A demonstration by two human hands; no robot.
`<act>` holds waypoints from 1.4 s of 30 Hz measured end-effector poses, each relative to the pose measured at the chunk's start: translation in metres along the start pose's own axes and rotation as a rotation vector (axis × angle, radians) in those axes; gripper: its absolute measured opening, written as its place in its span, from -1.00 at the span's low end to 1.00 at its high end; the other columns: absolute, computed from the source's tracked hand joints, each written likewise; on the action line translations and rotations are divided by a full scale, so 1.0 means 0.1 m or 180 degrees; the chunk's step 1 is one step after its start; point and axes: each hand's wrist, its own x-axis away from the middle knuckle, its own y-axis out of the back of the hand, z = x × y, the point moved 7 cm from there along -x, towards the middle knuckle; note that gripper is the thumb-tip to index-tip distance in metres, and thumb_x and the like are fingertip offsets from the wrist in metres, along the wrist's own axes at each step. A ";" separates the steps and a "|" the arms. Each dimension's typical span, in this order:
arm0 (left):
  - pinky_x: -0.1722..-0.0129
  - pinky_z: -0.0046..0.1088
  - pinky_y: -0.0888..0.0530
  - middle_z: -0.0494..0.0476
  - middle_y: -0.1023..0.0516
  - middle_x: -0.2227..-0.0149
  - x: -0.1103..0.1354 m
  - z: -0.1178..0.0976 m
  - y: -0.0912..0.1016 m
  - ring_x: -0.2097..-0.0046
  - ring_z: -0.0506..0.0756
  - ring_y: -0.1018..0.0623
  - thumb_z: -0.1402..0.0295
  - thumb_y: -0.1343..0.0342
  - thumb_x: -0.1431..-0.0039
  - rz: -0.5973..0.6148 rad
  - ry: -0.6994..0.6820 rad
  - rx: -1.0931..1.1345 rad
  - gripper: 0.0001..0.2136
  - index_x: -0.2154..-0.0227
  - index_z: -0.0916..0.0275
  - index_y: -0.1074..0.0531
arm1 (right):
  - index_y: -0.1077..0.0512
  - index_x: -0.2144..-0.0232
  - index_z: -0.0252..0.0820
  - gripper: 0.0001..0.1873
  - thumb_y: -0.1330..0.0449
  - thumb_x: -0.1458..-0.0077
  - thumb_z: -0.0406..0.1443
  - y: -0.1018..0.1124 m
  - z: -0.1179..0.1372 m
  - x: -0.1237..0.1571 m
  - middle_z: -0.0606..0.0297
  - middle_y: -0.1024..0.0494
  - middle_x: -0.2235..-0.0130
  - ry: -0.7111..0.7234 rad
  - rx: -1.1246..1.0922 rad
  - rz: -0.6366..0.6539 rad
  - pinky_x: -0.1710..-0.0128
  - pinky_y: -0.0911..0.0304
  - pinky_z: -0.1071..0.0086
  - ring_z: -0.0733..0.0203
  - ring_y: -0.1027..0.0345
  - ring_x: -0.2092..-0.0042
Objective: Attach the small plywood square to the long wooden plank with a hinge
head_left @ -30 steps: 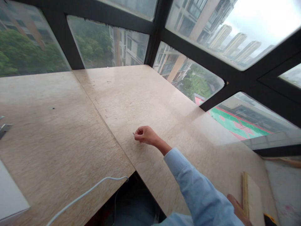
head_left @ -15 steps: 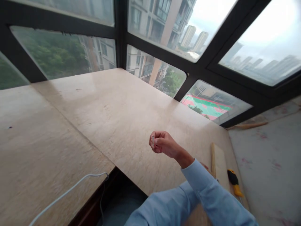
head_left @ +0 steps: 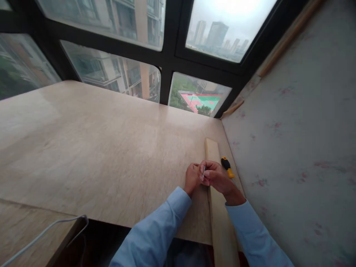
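Between the thumb and fingertips of my right hand (head_left: 218,178) is a small silvery screw (head_left: 204,171), pinched roughly upright. My left hand (head_left: 191,179) is right beside it with fingers curled inward at the left edge of a long wooden board (head_left: 219,215). What the left fingers hold, if anything, is hidden behind the right hand. Both hands meet over the board, which runs from the table toward me. To the right of the board lies a screwdriver (head_left: 227,167) with a black and yellow handle, its shaft pointing toward me.
The pale tabletop (head_left: 97,155) stretches left to the dark-framed windows (head_left: 167,81). A papered wall (head_left: 292,148) closes off the right side. A white cable (head_left: 44,233) crosses the near left corner, next to a dark gap at the table's front edge.
My view has swung right. My right hand, with the screw, has gone from over the open tabletop to the board. My left hand, mostly hidden behind the right sleeve before, now shows beside it.
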 end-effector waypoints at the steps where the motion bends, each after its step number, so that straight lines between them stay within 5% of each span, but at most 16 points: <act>1: 0.40 -0.51 -0.40 0.04 -0.52 0.41 -0.01 0.03 -0.01 0.35 0.06 -0.51 0.47 -0.38 0.19 -0.0050 -0.0010 -0.0040 -0.67 0.30 0.31 -0.45 | -0.42 0.49 -0.19 -0.69 -0.42 0.14 -0.14 0.16 -0.01 0.10 0.38 -0.45 0.56 0.0066 0.0050 -0.0206 0.65 0.05 0.54 0.45 -0.12 0.63; 6: 0.46 -0.52 -0.42 0.09 -0.51 0.40 0.00 0.06 0.00 0.41 0.04 -0.50 0.48 -0.37 0.22 -0.0151 0.0004 -0.0071 -0.57 0.21 0.34 -0.42 | -0.44 0.45 -0.17 -0.79 -0.34 0.08 -0.18 0.85 -0.11 0.46 0.37 -0.49 0.54 0.0399 0.0620 -0.1489 0.62 -0.05 0.50 0.41 -0.17 0.61; 10: 0.47 -0.53 -0.43 0.09 -0.51 0.39 0.03 0.00 0.00 0.41 0.03 -0.50 0.45 -0.38 0.23 -0.0138 0.0052 -0.0143 -0.54 0.19 0.35 -0.41 | -0.45 0.46 -0.16 -0.85 -0.31 0.08 -0.22 1.07 -0.23 0.51 0.37 -0.50 0.51 0.0533 0.1152 -0.1921 0.54 -0.21 0.46 0.33 -0.29 0.53; 16: 0.45 -0.52 -0.43 0.08 -0.52 0.40 0.03 -0.04 0.00 0.40 0.04 -0.51 0.39 -0.41 0.25 -0.0195 0.0032 -0.0319 -0.53 0.19 0.34 -0.43 | -0.49 0.39 -0.17 -0.88 -0.24 -0.05 -0.23 1.07 -0.38 0.47 0.24 -0.57 0.37 0.0659 0.1754 -0.1621 0.36 -0.38 0.34 0.19 -0.45 0.37; 32: 0.44 -0.51 -0.43 0.06 -0.53 0.42 0.02 -0.01 0.00 0.40 0.04 -0.51 0.39 -0.40 0.26 -0.0137 0.0095 -0.0260 -0.51 0.18 0.32 -0.41 | -0.52 0.37 -0.16 -0.89 -0.17 -0.09 -0.37 0.91 -0.33 0.52 0.31 -0.50 0.40 0.0929 0.2828 -0.1279 0.45 -0.14 0.42 0.29 -0.26 0.44; 42: 0.43 -0.50 -0.43 0.07 -0.53 0.39 0.03 -0.01 0.00 0.39 0.04 -0.52 0.39 -0.39 0.25 -0.0107 0.0091 -0.0281 -0.52 0.18 0.31 -0.42 | -0.56 0.30 -0.15 -0.88 -0.21 -0.14 -0.32 0.84 -0.28 0.52 0.29 -0.47 0.40 0.0948 0.2946 -0.1077 0.45 -0.17 0.41 0.28 -0.27 0.43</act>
